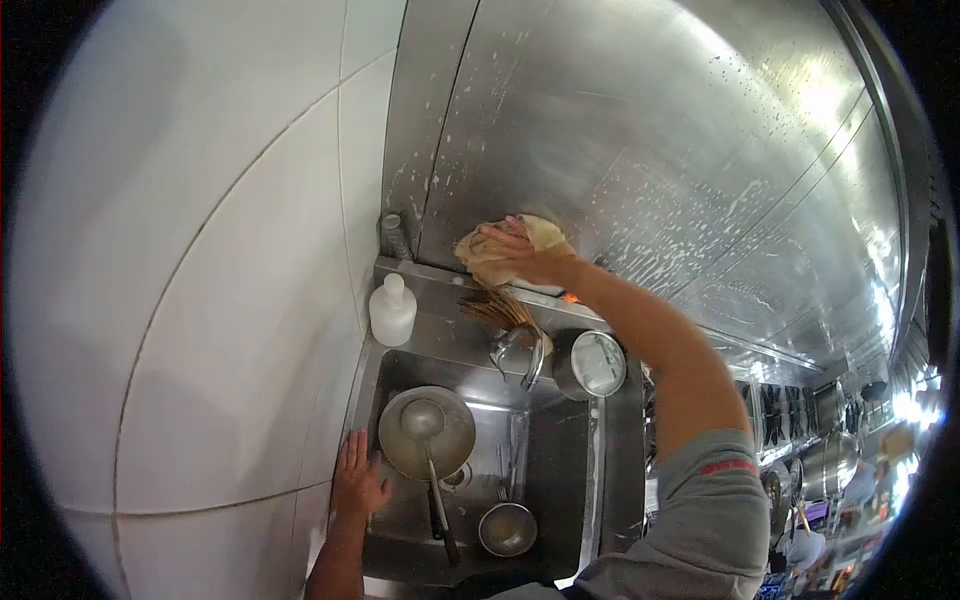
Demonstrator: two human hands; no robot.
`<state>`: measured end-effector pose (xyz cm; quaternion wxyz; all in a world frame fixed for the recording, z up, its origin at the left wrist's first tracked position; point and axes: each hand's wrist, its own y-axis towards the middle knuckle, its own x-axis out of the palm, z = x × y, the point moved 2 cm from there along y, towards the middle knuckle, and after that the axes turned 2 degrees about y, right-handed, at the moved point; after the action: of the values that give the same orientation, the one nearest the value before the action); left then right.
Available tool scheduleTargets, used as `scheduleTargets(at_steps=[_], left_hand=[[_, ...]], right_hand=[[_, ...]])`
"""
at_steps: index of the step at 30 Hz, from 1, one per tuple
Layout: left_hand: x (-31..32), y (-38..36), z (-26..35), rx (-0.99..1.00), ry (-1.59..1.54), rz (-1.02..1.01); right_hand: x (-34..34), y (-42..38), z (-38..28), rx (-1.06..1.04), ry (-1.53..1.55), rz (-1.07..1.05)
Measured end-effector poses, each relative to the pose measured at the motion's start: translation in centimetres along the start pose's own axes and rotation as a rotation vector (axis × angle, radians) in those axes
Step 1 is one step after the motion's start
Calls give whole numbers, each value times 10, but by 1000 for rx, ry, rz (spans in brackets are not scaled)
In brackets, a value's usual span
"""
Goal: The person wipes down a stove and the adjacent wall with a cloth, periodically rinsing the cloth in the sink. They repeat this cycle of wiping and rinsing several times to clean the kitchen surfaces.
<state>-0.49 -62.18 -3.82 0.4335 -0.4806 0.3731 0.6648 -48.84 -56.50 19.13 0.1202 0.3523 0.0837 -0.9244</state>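
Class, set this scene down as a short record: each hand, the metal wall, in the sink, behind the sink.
Left hand: at the sink's left edge
Right hand: flat on a cloth, against the metal wall
Metal wall: white spots and streaks
In the sink: pot with ladle; bowl
Behind the sink: bottle, brush, faucet

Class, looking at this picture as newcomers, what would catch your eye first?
Probably the right hand pressing a tan cloth to the shiny, foam-flecked steel wall. Next, below it, the sink holding a large pot with a ladle in it.
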Motion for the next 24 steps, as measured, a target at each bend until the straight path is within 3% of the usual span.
scheduleTargets(at_steps=[1,3,6,9,11,14,16,18,19,22,23,24], left_hand=[[0,0,2,-10,-11,-20],[-1,7,1,-23,-18,-19],[1,0,-1,-5,-5,-30],[-2,4,-1,-11,-21,-20],[-3,5,-2,7,-24,15],[-5,4,-4,6,-64,-1],[2,6,-4,12,-75,10],[-3,-5,-10,23,-60,4],[-4,-3,-7,13,-60,19],[-9,2,-1,24,-70,35],[-10,1,1,3,-80,25],[-8,1,5,46,-97,28]], right_hand=[[-3,-4,10,-186,104,-46],[-48,3,92,73,226,31],[-213,38,231,501,-77,254],[-321,70,271,683,-545,656],[-321,93,248,728,-632,766],[-228,130,156,732,-298,437],[-150,134,69,523,40,100],[-41,117,15,117,210,9],[-8,99,11,-67,258,212],[-131,108,105,6,-3,153],[-154,113,153,408,71,325],[-191,107,203,248,-120,652]])
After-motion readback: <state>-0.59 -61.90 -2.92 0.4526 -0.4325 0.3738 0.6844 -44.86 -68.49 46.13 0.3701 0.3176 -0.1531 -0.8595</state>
